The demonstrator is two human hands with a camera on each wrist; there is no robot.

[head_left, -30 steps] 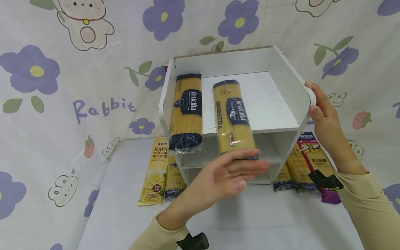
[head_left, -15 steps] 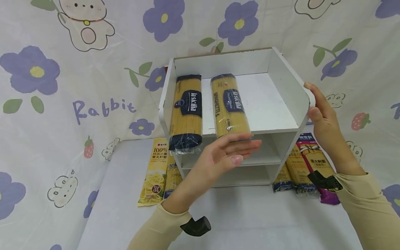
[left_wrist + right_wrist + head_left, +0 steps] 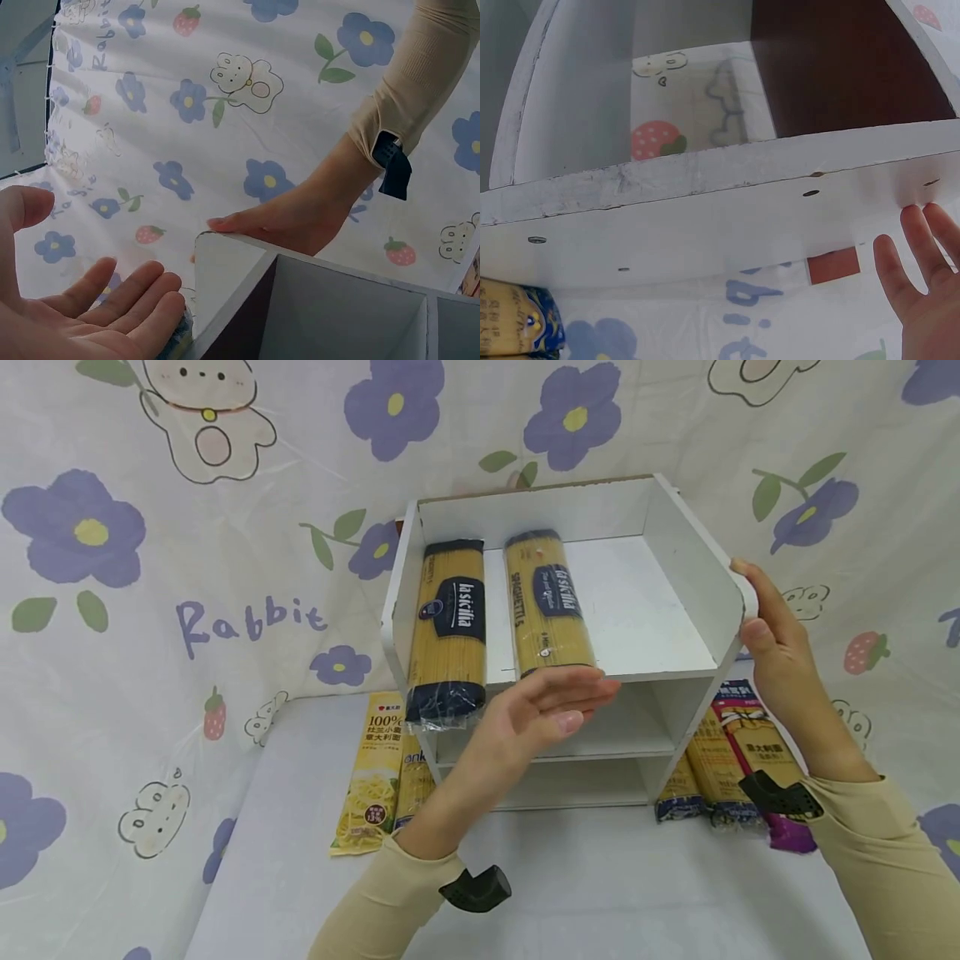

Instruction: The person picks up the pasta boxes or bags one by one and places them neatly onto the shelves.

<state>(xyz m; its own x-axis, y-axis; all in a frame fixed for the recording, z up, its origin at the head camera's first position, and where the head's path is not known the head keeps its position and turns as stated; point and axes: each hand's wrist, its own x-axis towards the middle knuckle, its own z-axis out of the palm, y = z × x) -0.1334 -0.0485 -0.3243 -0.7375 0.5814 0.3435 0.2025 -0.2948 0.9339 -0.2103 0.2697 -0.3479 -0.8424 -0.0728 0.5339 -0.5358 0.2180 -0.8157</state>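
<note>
Head view: spaghetti pack (image 3: 551,610) points lengthwise back-left, straight left fingers (image 3: 566,679) against it.

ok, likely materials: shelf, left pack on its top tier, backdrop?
Shelf: probably painted or laminated board; smooth white, scuffed along the edges.
Pack: glossy plastic film, it seems; crinkled clear end, strands showing through.
Backdrop: thin printed sheet, low sheen, soft folds; fabric or plastic, can't tell.
</note>
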